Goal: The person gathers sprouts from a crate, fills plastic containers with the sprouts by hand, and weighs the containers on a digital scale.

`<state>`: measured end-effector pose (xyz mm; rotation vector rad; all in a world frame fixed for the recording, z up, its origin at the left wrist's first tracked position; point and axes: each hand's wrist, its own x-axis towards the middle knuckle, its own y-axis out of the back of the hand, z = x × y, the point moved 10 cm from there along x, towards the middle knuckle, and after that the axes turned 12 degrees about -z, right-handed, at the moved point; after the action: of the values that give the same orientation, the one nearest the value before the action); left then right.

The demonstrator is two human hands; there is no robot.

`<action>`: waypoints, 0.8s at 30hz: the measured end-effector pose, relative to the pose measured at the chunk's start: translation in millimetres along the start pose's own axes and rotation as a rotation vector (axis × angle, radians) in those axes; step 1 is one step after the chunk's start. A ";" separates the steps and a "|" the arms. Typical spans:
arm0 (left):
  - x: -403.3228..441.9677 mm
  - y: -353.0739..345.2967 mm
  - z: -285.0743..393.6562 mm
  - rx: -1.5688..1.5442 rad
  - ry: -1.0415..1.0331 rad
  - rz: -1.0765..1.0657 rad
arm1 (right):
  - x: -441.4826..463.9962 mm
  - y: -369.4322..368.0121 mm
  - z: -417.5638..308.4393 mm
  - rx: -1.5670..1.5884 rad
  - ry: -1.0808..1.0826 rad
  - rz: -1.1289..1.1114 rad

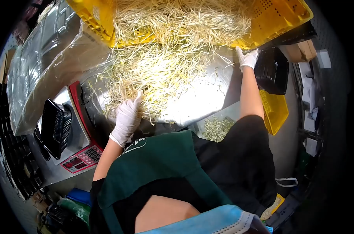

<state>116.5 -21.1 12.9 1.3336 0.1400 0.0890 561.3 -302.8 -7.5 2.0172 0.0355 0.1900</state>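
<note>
A heap of bean sprouts (157, 74) spreads over a shiny metal work surface (200, 101), spilling from a tipped yellow crate (278, 23) at the top. My left hand (126, 119), in a white glove, is closed at the near left edge of the heap, against the sprouts. Its fingertips are partly hidden. Farther off on the right, my gloved right hand (247, 58) grips the lower right edge of the crate, with the thumb apart from the other fingers.
On the left stands a red-framed scale (81, 160) carrying black plastic trays (56, 128). Clear plastic bagging (40, 66) lies behind it. Stacked black trays (272, 70) and another yellow crate (274, 111) are at right. Sprouts (218, 129) lie below the surface's edge.
</note>
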 end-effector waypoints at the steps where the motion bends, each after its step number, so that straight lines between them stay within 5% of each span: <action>1: 0.9 -1.9 -1.8 -0.004 0.013 -0.021 | 7.2 1.1 -5.6 -0.012 0.090 0.021; 6: 2.8 2.9 -0.3 -0.045 -0.021 -0.006 | 6.5 -19.6 9.5 0.493 0.160 -0.075; 7: 2.7 -0.5 -2.4 -0.032 -0.011 -0.021 | -12.0 -19.1 -6.6 0.458 0.177 -0.150; 8: 3.3 -2.2 -2.2 -0.035 -0.021 -0.020 | -24.0 -32.1 -15.6 0.107 0.203 -0.212; 9: 2.9 -4.0 -3.9 -0.040 -0.011 -0.018 | -61.8 -25.5 -50.5 0.162 0.472 -0.077; 10: 1.7 -5.0 -5.4 -0.044 0.001 -0.017 | -102.1 -22.0 -91.7 0.211 0.629 -0.210; 11: 1.5 -3.4 -4.8 -0.040 0.011 -0.021 | -136.3 -26.8 -111.1 0.343 0.707 -0.284; 12: 1.9 -1.8 -3.1 -0.040 0.008 -0.023 | -158.8 -45.3 -106.0 0.117 0.740 -0.224; 15: -2.8 0.3 -3.2 -0.048 0.017 -0.017 | -102.5 2.3 -84.1 0.527 0.290 -0.342; 17: -4.2 -0.7 -2.6 -0.057 0.012 -0.005 | -50.7 22.1 -41.6 -0.019 0.131 0.039; 18: -3.8 -1.6 -2.6 -0.062 0.025 -0.007 | -25.6 4.0 -4.1 0.107 0.060 0.123; 20: -1.5 -6.2 -5.9 -0.069 0.071 -0.057 | -12.7 -24.1 -0.7 0.143 -0.118 -0.155; 22: -1.1 -1.7 -5.2 -0.040 0.055 -0.006 | -73.5 -54.0 -73.5 0.563 0.030 -0.513; 24: -1.6 5.3 -2.1 -0.072 -0.002 0.063 | -140.2 -83.1 -135.5 0.436 0.350 -0.600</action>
<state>114.7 -18.1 17.6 1.2660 0.0925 0.1444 407.5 -160.8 -40.6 2.2765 0.9610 0.1555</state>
